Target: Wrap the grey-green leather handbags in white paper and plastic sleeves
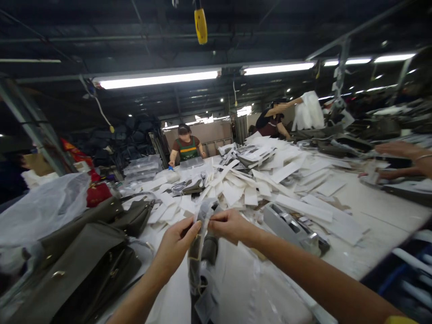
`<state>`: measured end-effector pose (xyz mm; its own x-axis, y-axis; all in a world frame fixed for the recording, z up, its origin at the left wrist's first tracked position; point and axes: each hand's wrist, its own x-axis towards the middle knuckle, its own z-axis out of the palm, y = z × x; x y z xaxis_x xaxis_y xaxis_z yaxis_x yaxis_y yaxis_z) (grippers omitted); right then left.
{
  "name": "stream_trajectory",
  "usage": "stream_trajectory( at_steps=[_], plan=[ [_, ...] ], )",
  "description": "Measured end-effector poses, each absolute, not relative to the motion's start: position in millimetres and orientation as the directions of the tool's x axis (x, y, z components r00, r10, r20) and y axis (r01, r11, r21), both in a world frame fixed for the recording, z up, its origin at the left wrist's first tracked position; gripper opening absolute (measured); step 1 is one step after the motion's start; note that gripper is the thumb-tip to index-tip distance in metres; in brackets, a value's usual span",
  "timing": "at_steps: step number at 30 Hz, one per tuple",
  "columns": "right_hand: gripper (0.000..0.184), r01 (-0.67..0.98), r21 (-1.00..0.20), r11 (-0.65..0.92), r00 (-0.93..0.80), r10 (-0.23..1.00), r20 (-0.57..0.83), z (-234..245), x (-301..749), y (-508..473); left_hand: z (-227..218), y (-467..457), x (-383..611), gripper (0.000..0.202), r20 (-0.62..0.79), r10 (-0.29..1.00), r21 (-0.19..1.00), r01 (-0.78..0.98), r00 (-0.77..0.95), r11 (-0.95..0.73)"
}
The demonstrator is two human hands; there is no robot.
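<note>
Plastic-wrapped bag strap (195, 258) rises at the near side of the worktable (381, 213) — left hand (173, 243) pinching its upper bend, right hand (234, 226) with fingertips closed on the wrapping opposite — near a gray tape dispenser (289, 228).

In our grip we have thin film (204, 211), translucent, wrinkled and glossy, over a dark strap (194, 249). Beyond lies matt white paper (232, 192); rightward, a smooth grey plastic dispenser (282, 223). Left of our grip, matt bags (88, 249) (cloth or leather, we can't tell) carry shiny metal clasps (58, 273).
</note>
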<state>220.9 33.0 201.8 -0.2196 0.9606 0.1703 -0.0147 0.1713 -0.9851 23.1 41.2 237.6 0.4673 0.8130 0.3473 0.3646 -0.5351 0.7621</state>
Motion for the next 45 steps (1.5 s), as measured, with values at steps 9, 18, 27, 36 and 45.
stream_trajectory(
  at_steps=[9,18,27,36,45],
  plan=[
    [0.063,-0.257,-0.96,-0.107,-0.263,0.964,-0.037,223,208,17,243,63,1,0.042,0.439,0.696,0.502,0.487,0.569,-0.715],
    [0.05,-0.38,-0.924,-0.036,-0.038,0.999,-0.023,205,178,7,219,67,-15,0.035,0.544,0.623,0.424,0.457,0.562,-0.782],
    [0.048,-0.285,-0.958,-0.012,-0.096,0.995,0.016,209,181,6,216,36,5,0.043,0.451,0.82,0.773,0.305,0.351,-0.556],
    [0.046,-0.134,-0.988,-0.079,-0.193,0.98,-0.052,217,197,8,212,19,19,0.111,0.163,0.97,0.971,-0.201,0.179,-0.127],
    [0.04,-0.467,-0.881,-0.071,-0.26,0.964,0.06,198,197,-6,204,13,19,0.032,0.229,0.953,0.966,-0.17,0.2,-0.197]
  ],
)
